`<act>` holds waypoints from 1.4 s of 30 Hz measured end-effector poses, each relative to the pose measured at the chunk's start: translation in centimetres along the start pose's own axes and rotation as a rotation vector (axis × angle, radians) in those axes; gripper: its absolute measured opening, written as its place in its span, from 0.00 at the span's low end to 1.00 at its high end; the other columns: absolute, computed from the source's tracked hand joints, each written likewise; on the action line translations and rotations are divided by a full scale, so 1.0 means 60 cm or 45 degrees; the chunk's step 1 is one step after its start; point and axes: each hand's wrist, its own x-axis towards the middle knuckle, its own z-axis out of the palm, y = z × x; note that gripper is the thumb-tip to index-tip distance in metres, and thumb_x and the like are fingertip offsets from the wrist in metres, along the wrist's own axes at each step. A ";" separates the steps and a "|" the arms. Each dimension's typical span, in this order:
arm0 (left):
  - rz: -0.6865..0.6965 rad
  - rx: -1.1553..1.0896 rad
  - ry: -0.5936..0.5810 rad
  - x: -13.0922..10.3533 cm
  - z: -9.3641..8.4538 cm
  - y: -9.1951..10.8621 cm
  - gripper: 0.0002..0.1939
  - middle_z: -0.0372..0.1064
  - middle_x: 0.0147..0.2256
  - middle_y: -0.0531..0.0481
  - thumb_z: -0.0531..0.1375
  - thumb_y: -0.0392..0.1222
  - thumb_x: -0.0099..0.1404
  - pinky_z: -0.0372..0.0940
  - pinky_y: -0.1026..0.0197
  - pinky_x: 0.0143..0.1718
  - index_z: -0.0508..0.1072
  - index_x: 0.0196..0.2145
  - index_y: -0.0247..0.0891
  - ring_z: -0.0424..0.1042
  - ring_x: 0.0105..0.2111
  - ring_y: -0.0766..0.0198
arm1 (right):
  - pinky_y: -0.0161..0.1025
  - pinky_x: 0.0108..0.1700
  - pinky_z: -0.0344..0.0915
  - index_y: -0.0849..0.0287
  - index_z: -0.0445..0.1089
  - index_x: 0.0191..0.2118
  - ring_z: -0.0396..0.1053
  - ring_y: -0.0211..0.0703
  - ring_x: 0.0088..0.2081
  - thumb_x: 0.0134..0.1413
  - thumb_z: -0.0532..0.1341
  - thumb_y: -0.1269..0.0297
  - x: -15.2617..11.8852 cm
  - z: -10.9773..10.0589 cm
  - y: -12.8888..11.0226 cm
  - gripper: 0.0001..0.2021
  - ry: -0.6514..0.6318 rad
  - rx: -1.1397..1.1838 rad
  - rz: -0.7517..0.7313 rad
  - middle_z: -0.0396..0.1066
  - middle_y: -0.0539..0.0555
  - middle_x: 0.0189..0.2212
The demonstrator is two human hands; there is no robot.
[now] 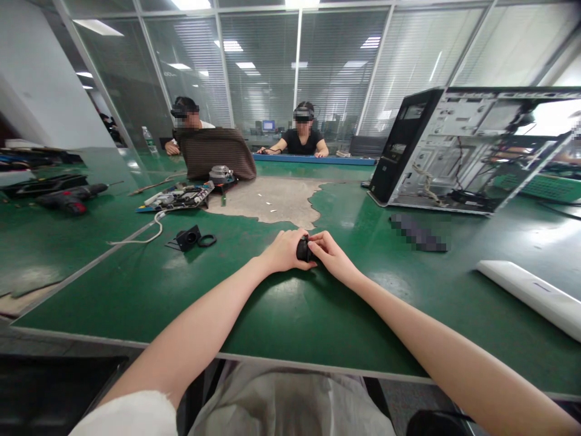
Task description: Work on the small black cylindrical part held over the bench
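Low over the green tabletop (pixel 290 303), my left hand (pixel 284 250) is wrapped round a small black cylindrical part (pixel 303 248) with a rounded rim. From the other side, the thumb and fingers of my right hand (pixel 330 254) are pinched at the same part's right edge. Much of the part is hidden by my fingers, and its exact kind cannot be made out. Left of my hands lie a black square housing (pixel 188 238) with thin wires and, beside it, a loose black ring (pixel 207 240).
Circuit boards (pixel 179 197) and a white cable (pixel 158 227) lie at left, with a power drill (pixel 75 197) beyond. An open computer case (pixel 436 151) stands at right, near a white bar (pixel 531 290). Two people (pixel 306 140) sit across the table by a brown chair back (pixel 218 151).
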 end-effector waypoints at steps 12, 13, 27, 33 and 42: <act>0.045 0.005 0.021 -0.002 0.002 -0.003 0.28 0.64 0.37 0.48 0.60 0.54 0.43 0.55 0.56 0.37 0.58 0.39 0.38 0.64 0.37 0.56 | 0.37 0.37 0.61 0.56 0.56 0.33 0.65 0.36 0.32 0.49 0.54 0.60 -0.009 -0.005 -0.009 0.07 -0.109 0.112 -0.050 0.65 0.48 0.29; 0.049 0.003 0.019 -0.001 0.001 -0.003 0.29 0.64 0.37 0.48 0.60 0.54 0.43 0.55 0.56 0.37 0.58 0.39 0.38 0.64 0.37 0.56 | 0.37 0.37 0.61 0.56 0.56 0.33 0.64 0.36 0.32 0.49 0.54 0.59 -0.007 -0.004 -0.007 0.07 -0.081 0.097 -0.053 0.65 0.48 0.29; 0.064 0.036 0.035 -0.002 0.007 -0.008 0.27 0.64 0.36 0.48 0.60 0.53 0.44 0.55 0.57 0.37 0.58 0.39 0.38 0.64 0.37 0.57 | 0.38 0.36 0.64 0.55 0.56 0.35 0.65 0.36 0.33 0.48 0.55 0.61 -0.015 -0.003 -0.013 0.09 -0.139 0.119 -0.029 0.63 0.50 0.33; 0.042 0.023 0.021 -0.002 0.009 -0.008 0.29 0.64 0.38 0.47 0.60 0.54 0.44 0.54 0.56 0.38 0.57 0.41 0.37 0.64 0.38 0.56 | 0.39 0.39 0.63 0.57 0.58 0.35 0.64 0.37 0.35 0.48 0.55 0.60 -0.010 0.002 -0.009 0.08 0.007 0.051 -0.028 0.63 0.50 0.32; 0.015 0.010 -0.005 -0.003 0.010 -0.008 0.28 0.63 0.38 0.48 0.59 0.51 0.45 0.53 0.57 0.38 0.56 0.42 0.37 0.63 0.39 0.57 | 0.38 0.38 0.64 0.55 0.57 0.36 0.64 0.38 0.37 0.44 0.59 0.63 -0.022 -0.002 -0.011 0.12 -0.128 0.132 -0.092 0.62 0.51 0.37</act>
